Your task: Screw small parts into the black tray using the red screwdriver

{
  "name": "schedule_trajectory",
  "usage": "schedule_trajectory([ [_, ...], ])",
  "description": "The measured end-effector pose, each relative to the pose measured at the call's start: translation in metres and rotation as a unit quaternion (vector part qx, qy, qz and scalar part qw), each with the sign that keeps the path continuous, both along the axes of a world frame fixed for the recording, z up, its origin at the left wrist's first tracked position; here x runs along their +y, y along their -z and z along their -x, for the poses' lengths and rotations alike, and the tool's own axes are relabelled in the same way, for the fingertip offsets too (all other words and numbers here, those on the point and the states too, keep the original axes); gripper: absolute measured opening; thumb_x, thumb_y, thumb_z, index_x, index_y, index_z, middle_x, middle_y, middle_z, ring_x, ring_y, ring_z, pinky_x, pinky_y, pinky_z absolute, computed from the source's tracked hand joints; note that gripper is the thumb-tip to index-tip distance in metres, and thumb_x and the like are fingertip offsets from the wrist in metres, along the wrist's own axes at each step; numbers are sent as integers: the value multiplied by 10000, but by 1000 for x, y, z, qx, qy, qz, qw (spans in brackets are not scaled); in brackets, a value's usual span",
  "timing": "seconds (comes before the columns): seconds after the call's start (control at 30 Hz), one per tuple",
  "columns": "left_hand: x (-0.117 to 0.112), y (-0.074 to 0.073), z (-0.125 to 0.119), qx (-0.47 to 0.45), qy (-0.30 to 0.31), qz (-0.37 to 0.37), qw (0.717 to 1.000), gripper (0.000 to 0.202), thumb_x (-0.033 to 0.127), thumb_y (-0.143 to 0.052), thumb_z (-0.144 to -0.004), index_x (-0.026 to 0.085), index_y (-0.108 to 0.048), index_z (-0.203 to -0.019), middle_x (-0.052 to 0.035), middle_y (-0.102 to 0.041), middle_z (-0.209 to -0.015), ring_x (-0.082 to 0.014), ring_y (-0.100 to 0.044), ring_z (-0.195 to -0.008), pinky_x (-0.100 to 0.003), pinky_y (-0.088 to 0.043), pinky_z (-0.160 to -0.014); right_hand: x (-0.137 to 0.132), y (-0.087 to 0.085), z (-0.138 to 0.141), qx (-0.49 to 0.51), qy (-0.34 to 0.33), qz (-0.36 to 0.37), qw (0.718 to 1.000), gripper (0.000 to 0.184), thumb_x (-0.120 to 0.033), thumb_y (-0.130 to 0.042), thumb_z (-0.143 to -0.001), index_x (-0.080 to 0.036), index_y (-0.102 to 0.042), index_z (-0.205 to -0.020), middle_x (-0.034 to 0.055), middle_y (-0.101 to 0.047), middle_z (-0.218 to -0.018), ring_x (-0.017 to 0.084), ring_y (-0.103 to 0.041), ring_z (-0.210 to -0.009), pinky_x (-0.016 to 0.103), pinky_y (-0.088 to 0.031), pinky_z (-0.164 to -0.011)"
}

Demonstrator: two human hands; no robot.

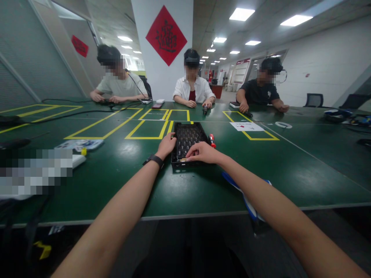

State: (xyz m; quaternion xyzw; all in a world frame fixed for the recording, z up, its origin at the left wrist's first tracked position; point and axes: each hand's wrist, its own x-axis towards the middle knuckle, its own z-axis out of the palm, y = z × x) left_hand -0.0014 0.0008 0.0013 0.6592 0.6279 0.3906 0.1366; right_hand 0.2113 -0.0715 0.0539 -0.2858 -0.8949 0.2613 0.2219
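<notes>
Resting lengthwise on the green counter (95, 173), a black tray (197, 164) lies flat straight ahead of the person, its long axis appearing to run away from the body, with one short end toward the person and the other toward the far side. Its floor carries rows of small shapes, too fine to make out singly. The left hand (166, 146) lies along the tray's left wall, fingers touching the rim; how tightly they hold it I cannot tell. The right hand (206, 152) reaches over the near end from the right, thumb and fingers drawn together at the near left corner, beside a small tan piece (182, 160). Whether they are clamped on that piece cannot be told, and it is too small to show which way it points.

Just beyond the tray's right wall lies a red-handled tool (212, 141), its handle roughly in line with the tray. A blue-and-white item (246, 200) lies partly beneath the right forearm, at the counter's near edge. Farther right, a printed sheet (247, 126) lies across yellow tape (263, 139). Three co-workers sit along the far side.
</notes>
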Motion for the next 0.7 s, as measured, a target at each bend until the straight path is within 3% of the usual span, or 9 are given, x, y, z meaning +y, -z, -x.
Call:
schedule_trajectory([
  [0.33,0,1,0,-1,10,-11,1000,465,268,-377,-810,139,-509,-1236,-111,-612,-1131,-226,-559,-1034,-341,-422,-904,0,0,1,-20,-3,-39,999,259,-334,-646,-741,-114,-736,-845,28,-653,-657,74,-478,-555,201,-323,-551],
  [0.7,-2,-1,-1,-6,2,-3,1000,458,257,-386,-808,147,-518,-1232,-101,-623,-1090,-227,-575,-991,-343,-433,-887,-2,-2,1,-24,-13,-30,999,230,-298,-642,-751,-116,-731,-859,55,-692,-764,103,-561,-646,205,-389,-619],
])
